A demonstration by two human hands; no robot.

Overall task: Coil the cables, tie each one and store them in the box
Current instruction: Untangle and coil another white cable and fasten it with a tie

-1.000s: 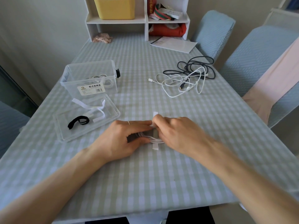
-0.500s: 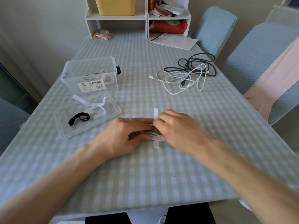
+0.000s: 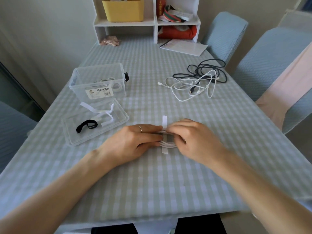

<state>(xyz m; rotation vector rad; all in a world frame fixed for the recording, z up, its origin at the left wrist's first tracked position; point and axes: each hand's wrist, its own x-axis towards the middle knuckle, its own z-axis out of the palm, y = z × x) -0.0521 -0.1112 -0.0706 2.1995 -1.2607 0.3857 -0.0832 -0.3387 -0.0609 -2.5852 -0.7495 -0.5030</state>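
Home dining room: checked tablecloth [image 3: 152, 183], covered chairs [image 3: 224, 34], cluttered shelf [image 3: 152, 22].

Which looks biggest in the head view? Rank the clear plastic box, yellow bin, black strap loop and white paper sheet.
1. Clear plastic box
2. White paper sheet and yellow bin: similar, and both lie farther away, so unranked
3. Black strap loop

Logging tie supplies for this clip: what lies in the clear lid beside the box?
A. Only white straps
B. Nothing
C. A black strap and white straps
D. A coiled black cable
C: the clear lid holds a looped black strap and loose white straps.
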